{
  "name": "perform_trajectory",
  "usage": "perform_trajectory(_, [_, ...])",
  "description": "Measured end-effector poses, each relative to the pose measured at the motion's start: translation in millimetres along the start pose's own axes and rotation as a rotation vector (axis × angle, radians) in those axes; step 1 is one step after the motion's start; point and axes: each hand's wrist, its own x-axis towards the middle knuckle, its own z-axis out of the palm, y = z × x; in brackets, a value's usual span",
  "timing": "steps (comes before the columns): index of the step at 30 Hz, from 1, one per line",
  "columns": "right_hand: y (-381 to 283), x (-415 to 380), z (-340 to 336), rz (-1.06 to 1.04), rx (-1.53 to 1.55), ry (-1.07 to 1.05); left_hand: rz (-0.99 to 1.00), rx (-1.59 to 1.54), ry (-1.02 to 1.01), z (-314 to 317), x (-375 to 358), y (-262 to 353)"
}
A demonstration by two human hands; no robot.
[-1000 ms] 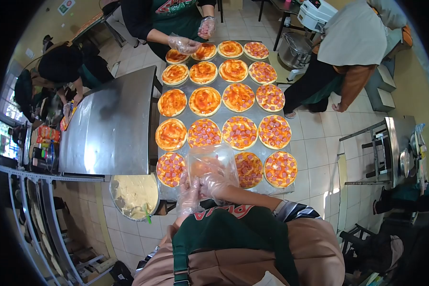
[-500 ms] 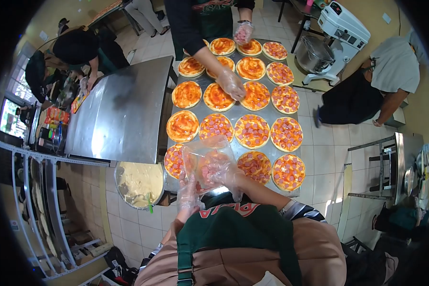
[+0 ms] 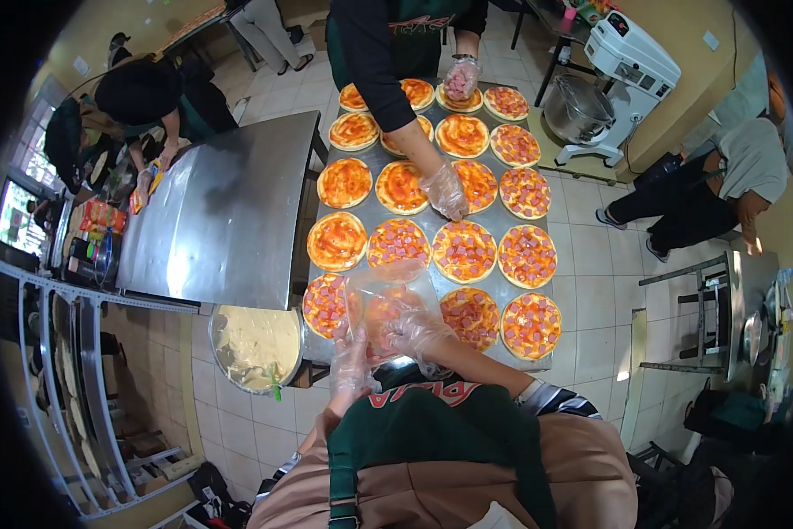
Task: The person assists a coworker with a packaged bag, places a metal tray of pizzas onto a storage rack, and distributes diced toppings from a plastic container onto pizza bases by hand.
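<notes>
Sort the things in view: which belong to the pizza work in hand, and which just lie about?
In use:
- left and right hands, at a clear container
- co-worker's gloved hand
- pizzas

Seemingly just about:
- floor mixer
- side table
- bowl of pale mixture

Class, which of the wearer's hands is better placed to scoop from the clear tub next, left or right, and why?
Probably the right hand: its fingers appear to be inside the tub, while the left hand seems occupied holding the tub's near left side.
</notes>
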Motion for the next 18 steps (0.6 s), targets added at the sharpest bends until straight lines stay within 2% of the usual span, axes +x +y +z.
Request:
perform_trajectory(2, [-4,-3,-5,0.032,0.047,-0.065,-0.012,0.025,-0.017,-1,1,-2])
perform_trajectory(5, [-1,-6,-2,0.038,0.096,-0.033,0.004,-0.04,-0.035,2,1,-1])
perform_trajectory(8, [26,7,23,-0.056,0.14,0.067,0.006,-0.081,-0.047,4,-1,2])
perform_trajectory(10, [36,15,31,0.05,0.674,-0.018,0.027,-0.129,-0.053,4,0,1])
perform_trajectory(11, [36,15,30,0.048,0.672,-0.016,0.03,-0.129,-0.054,4,2,0])
perform_trajectory(13, [35,12,27,0.163,1.087,-0.105,0.032,-0.081,-0.019,4,4,0])
perform_trajectory(14, [35,11,29,0.162,1.085,-0.104,0.034,-0.081,-0.021,6,2,2])
perform_trajectory(16, [33,8,35,-0.175,0.129,0.465,0.063,-0.014,-0.108,11,-3,8])
perform_trajectory(18, [24,16,43,-0.119,0.064,0.391,0.08,0.038,-0.139,16,-4,8])
